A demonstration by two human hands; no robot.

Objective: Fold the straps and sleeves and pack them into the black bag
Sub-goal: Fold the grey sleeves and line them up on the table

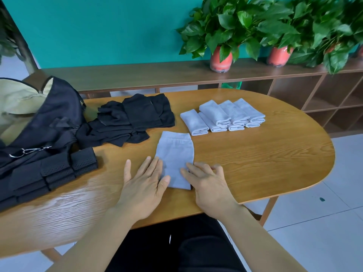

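A light grey sleeve lies flat on the wooden table in front of me. My left hand lies flat, its fingers pressing the sleeve's near left edge. My right hand rests on the sleeve's near right edge, fingers mostly straight. Several folded grey sleeves sit in a group further back on the right. A pile of black sleeves lies at the back centre. Folded black perforated straps are stacked at the left. The black bag stands open at the far left.
A metal clip lies on the bag's black webbing. Behind the table runs a low wooden shelf with potted plants in red pots. The table's rounded right end drops off to a tiled floor.
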